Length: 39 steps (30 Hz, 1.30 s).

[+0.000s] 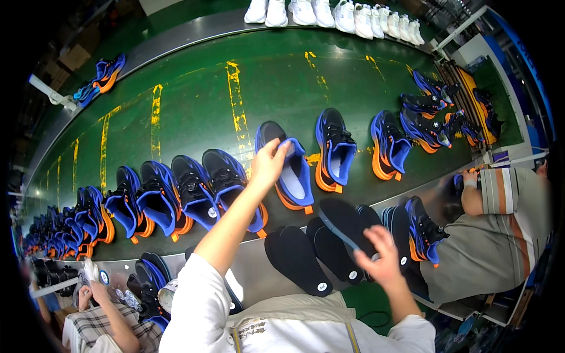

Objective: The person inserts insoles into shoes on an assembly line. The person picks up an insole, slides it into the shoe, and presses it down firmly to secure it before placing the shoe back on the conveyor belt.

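- Black-and-blue shoe [302, 170] with an orange sole is gripped at its opening by the left hand [272, 162], close to the near edge of the green tabletop [194, 106].
- Blurred and half-spread, the right hand [379, 256] is placed at a black insole [340, 222]; whether it is pinched cannot be told.
- More insoles [297, 259] are laid along the metal ledge [250, 273].
- Leftward, room is narrowed by closely set shoes [191, 188]; rightward, a gap is left before the next shoe [335, 150].
- Beyond, a wide open strip is bounded by the far ledge [176, 35].
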{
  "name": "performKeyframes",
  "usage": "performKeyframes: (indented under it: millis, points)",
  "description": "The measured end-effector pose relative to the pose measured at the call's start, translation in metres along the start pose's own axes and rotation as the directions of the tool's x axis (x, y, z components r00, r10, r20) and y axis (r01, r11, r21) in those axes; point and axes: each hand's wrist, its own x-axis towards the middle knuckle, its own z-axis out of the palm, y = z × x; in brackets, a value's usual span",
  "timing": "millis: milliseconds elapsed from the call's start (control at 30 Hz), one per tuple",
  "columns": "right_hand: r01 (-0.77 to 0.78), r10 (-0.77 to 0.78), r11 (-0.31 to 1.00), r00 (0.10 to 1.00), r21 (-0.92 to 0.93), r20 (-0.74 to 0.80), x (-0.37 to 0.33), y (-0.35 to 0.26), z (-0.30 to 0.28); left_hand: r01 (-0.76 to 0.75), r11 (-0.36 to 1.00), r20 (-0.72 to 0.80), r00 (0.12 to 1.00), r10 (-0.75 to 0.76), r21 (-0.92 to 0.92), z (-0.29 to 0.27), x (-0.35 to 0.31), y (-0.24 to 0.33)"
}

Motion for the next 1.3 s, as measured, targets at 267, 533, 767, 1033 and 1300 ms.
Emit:
performKeyframes:
  millis: [267, 533, 767, 1033, 1300]
  points:
    - [0.469, -0.451, 0.863, 0.883, -0.187, 0.133, 0.103, -0.031, 0.028, 0.149, 0.976, 0.072, 0.988, -0.139, -0.159, 0.012, -0.024, 0.009]
    - [0.242, -0.164, 0.884, 0.962, -0.4, 0.219, 0.145, -0.005, 0.14, 0.109, 0.979, 0.025, 0.994, -0.106, -0.175, 0.017, -0.017, 0.008]
    - [0.156, 0.163, 0.87, 0.804, -0.467, 0.572, 0.148, -0.042, 0.079, 0.149, 0.982, 0.082, 0.987, -0.14, -0.118, 0.001, -0.012, 0.002]
    - [0.313, 0.03, 0.868, 0.743, -0.386, 0.669, 0.182, -0.021, 0.118, 0.109, 0.993, 0.192, 0.977, -0.098, -0.049, -0.005, -0.01, 0.012]
    - [0.393, -0.05, 0.81, 0.786, -0.435, 0.616, 0.178, -0.008, 0.141, 0.147, 0.978, 0.257, 0.961, -0.105, -0.149, -0.007, -0.005, 0.001]
